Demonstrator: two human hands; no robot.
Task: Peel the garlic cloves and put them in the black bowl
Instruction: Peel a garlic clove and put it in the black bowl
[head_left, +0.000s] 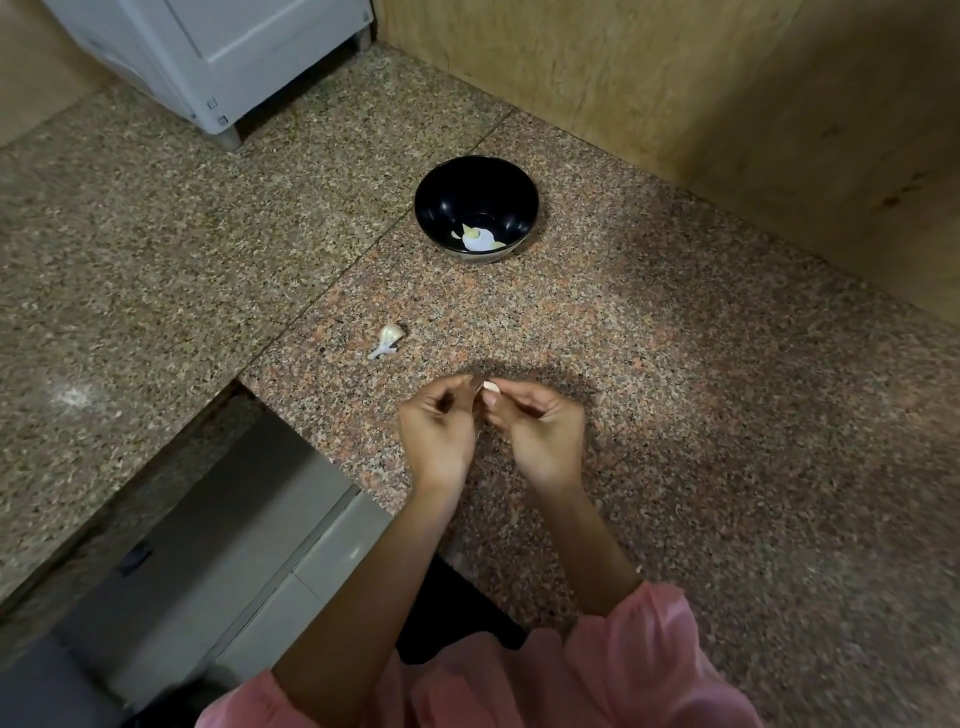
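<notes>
Now both hands (488, 431) pinch garlic clove (491, 386), long axis left-right.

Both forearms reach forward, wrists close together. The left hand (439, 434) and right hand (540, 431) curl, fingertips meeting in a pinch.

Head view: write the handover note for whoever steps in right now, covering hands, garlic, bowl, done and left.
Left hand and right hand together pinch one small pale garlic clove above the speckled granite counter; how far it is peeled is unclear.
The round black bowl sits further back, with a few pale garlic pieces inside.
A whitish garlic remnant with stalk lies on the counter left of the hands.
Left: finish this clove, bowl it, check the remnant.
</notes>
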